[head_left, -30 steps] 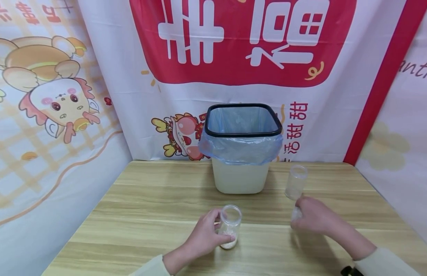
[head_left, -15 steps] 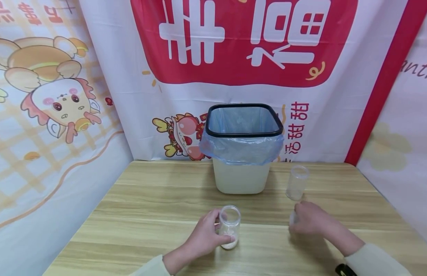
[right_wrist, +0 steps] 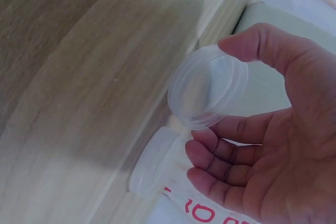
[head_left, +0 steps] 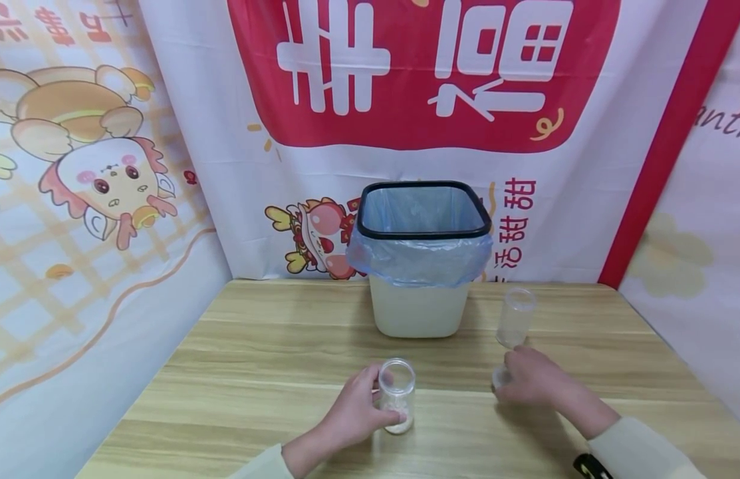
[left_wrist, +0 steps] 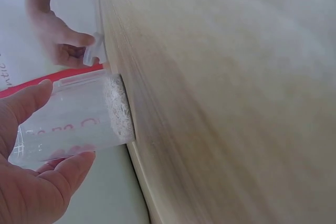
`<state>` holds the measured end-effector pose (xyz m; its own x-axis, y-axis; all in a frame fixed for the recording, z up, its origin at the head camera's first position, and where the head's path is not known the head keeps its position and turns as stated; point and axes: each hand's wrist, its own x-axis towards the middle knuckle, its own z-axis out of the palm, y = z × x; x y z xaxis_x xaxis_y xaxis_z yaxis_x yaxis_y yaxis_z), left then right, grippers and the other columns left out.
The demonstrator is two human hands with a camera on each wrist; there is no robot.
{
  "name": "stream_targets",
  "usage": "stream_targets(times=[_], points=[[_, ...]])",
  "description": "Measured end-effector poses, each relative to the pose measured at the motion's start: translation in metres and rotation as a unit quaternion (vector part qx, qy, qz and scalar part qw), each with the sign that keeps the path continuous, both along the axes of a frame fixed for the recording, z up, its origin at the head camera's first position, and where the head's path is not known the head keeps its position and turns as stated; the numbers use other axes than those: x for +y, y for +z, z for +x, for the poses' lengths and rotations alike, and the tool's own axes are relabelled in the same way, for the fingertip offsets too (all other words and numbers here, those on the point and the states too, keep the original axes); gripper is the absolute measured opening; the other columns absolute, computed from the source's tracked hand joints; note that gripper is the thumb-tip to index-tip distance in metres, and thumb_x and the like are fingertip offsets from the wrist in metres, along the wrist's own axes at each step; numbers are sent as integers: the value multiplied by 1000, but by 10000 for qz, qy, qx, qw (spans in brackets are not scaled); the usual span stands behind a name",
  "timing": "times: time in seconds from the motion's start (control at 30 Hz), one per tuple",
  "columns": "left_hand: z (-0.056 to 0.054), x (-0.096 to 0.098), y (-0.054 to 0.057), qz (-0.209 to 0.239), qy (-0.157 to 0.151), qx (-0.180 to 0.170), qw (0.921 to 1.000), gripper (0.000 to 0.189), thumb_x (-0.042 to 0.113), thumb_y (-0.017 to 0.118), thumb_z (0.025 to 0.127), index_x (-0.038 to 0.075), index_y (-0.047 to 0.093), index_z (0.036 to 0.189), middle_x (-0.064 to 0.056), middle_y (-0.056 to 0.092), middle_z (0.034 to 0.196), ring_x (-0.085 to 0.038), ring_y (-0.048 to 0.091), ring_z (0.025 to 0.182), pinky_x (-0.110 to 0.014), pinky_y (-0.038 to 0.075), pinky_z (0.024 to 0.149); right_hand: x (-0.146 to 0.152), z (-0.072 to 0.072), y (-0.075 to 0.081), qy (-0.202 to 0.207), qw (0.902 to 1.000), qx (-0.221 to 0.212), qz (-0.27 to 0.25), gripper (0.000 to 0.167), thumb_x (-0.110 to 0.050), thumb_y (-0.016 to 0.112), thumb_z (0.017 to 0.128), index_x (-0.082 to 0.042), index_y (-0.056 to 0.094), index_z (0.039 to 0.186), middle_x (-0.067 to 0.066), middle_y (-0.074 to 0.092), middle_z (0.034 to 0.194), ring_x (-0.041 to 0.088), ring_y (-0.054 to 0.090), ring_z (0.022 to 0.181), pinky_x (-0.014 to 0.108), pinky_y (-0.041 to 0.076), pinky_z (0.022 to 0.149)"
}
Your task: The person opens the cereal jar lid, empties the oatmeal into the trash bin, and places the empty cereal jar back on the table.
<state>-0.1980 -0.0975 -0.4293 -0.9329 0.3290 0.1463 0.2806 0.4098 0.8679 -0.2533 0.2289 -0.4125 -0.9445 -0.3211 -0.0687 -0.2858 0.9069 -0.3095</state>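
My left hand (head_left: 360, 407) grips a clear plastic jar (head_left: 397, 379) that stands upright on the wooden table, thumb on one side and fingers on the other. A layer of white, rice-like grains (left_wrist: 119, 108) covers its bottom, and its mouth is uncovered. To the right, my right hand (head_left: 534, 378) pinches a clear round lid (right_wrist: 210, 87) between thumb and index finger, tilted close over the tabletop. The other fingers curl loosely below it. Just beyond that hand stands a second clear jar (head_left: 516, 316).
A pale bin (head_left: 419, 309) with a black rim and a blue plastic liner stands at the back of the wooden table (head_left: 274, 346). Printed cloth backdrops (head_left: 226, 219) hang behind and along both sides. In the right wrist view, a translucent round piece (right_wrist: 156, 161) sits beyond the lid.
My right hand has shifted slightly left with the lid, which now shows more beside the fingers. The left hand and its jar have stayed nearly in place.
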Motion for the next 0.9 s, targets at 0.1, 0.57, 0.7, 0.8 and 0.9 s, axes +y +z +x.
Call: stream_targets(times=[0.1,0.57,0.7,0.8,0.9], points=[[0,0,0,-33,19,-20,10000,57,9,87,69,-2,55,115,-14,58,115,-36,58,112,-33,51,92,-1,0,0,-29,10000,27,-27,42,-28,83,64,-1,59,85,6,52,79,20,47,68,35,43,56],[2,1,2,-181,88,-48,9998,62,12,88,68,-2,55,118,-14,59,115,-38,60,109,-36,52,90,-2,0,-7,34,9998,133,-153,37,-23,85,61,-5,58,80,4,49,78,20,46,68,35,42,58],[3,1,4,-241,112,-4,9996,61,14,88,67,-2,56,116,-13,60,114,-38,61,108,-40,52,90,0,-1,-9,66,9998,177,-102,34,-23,83,64,-6,57,78,4,48,78,20,45,68,35,41,58],[4,0,5,-254,119,10,9996,61,14,89,67,-2,56,116,-12,61,114,-38,61,108,-41,52,91,1,-1,-10,89,9997,213,-48,33,-23,83,64,-6,57,77,4,48,77,20,44,68,35,41,57],[4,0,5,-302,149,21,9994,61,15,89,67,-1,56,115,-12,61,113,-37,61,107,-41,52,91,1,-2,-11,86,9997,232,-23,33,-23,82,64,-7,56,76,4,47,77,20,44,67,36,41,57]])
